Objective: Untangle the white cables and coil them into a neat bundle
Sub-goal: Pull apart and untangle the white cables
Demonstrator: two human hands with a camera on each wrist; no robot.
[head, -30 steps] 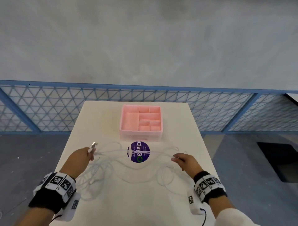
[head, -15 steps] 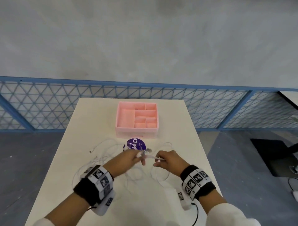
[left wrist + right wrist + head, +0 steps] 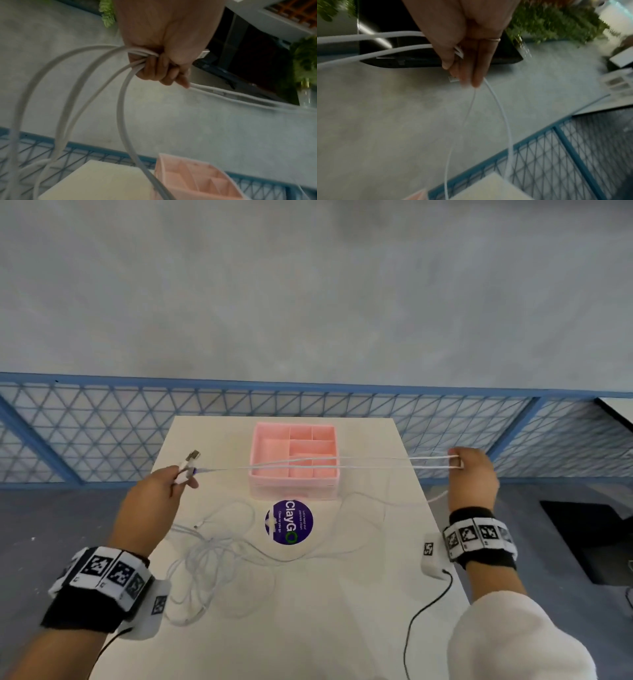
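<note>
White cables (image 3: 308, 465) stretch taut in the air between my two hands, passing above the pink organiser box (image 3: 294, 494). My left hand (image 3: 171, 479) grips a bunch of cable ends, a USB plug (image 3: 192, 456) sticking up out of the fist; the left wrist view shows several strands (image 3: 120, 83) curving out of that hand (image 3: 159, 65). Out past the table's right edge, my right hand (image 3: 471, 470) pinches the looped strands; in the right wrist view its fingers (image 3: 471, 65) hold two cable runs (image 3: 376, 54). A loose tangle (image 3: 219, 556) lies on the table below.
The white table (image 3: 308, 628) carries the pink divided box at the back centre and a round purple sticker (image 3: 289, 522) in front of it. A blue mesh railing (image 3: 102, 433) runs behind the table. Grey floor lies on both sides.
My hands were together over the table's middle half a second ago. They have pulled wide apart and lifted, drawing the cables straight above the pink box.
</note>
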